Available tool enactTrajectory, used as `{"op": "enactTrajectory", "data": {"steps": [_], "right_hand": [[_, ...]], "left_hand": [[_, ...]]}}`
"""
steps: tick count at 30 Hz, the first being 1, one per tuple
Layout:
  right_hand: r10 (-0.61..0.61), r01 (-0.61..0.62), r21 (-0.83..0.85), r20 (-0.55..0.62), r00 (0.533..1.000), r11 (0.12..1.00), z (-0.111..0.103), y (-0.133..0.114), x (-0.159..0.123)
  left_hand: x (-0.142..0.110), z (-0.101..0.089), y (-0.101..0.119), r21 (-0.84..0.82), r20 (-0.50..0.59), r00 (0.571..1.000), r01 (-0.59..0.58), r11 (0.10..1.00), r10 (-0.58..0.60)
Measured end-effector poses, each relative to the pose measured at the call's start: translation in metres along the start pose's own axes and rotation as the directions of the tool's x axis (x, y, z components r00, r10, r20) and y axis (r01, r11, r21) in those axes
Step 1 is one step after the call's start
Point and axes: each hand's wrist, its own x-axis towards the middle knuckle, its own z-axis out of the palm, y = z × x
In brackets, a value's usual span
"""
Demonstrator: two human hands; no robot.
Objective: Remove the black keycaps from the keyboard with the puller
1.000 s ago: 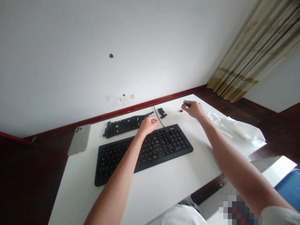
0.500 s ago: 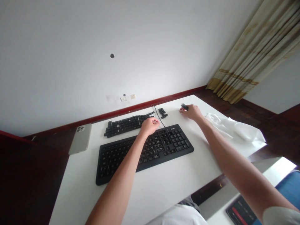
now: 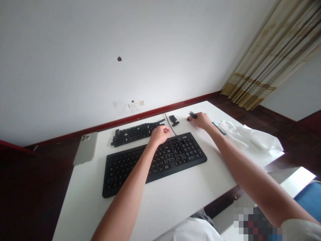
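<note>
A black keyboard (image 3: 125, 167) lies on the white table (image 3: 175, 201). Behind it, rows of loose black keycaps (image 3: 132, 131) are laid out, and a small cluster of keycaps (image 3: 173, 120) sits beside the cable. My left hand (image 3: 159, 134) is curled into a loose fist over the keyboard's far edge, next to the right end of the keycap rows. My right hand (image 3: 202, 120) rests on the table behind the keyboard's right end, fingers closed on a small black tool (image 3: 192, 114). A single keycap (image 3: 188, 119) lies just left of it.
A phone (image 3: 85, 148) lies face down at the table's left rim. A white plastic bag (image 3: 250, 140) covers the right corner, with a blue object (image 3: 218, 128) at its edge. A white wall with a red skirting board runs behind the table; a curtain hangs at right.
My right hand has dropped from above the table to its surface and slid left towards the small keycap cluster, tool still in its fingers. My left hand has barely moved.
</note>
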Motion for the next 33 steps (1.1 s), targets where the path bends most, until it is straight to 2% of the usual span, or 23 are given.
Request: {"op": "enactTrajectory", "data": {"steps": [6, 10, 16, 26, 29, 33], "right_hand": [[-0.009, 0.011, 0.019, -0.098, 0.995, 1.000, -0.013, -0.002, -0.007], [-0.062, 0.067, 0.050, -0.091, 0.994, 0.996, -0.015, -0.003, -0.009], [-0.115, 0.119, 0.042, -0.073, 0.991, 0.992, -0.011, -0.001, -0.008], [-0.105, 0.103, -0.021, -0.097, 0.990, 0.994, -0.001, -0.005, -0.008], [-0.120, 0.116, -0.045, -0.105, 0.987, 0.992, 0.003, -0.012, -0.003], [-0.182, 0.177, -0.080, -0.054, 0.982, 0.981, 0.008, -0.029, 0.011]], "left_hand": [[-0.001, 0.000, 0.001, -0.006, -0.001, 1.000, 0.001, 1.000, -0.001], [0.000, -0.001, 0.000, -0.015, -0.002, 1.000, -0.002, 1.000, 0.002], [0.000, 0.000, -0.002, -0.028, -0.003, 1.000, -0.005, 1.000, 0.005], [0.001, 0.001, -0.002, -0.027, -0.002, 1.000, -0.009, 1.000, 0.009], [0.001, 0.002, -0.003, -0.027, -0.002, 1.000, -0.011, 1.000, 0.011], [0.002, 0.004, -0.005, -0.026, -0.003, 1.000, -0.014, 1.000, 0.014]]}}
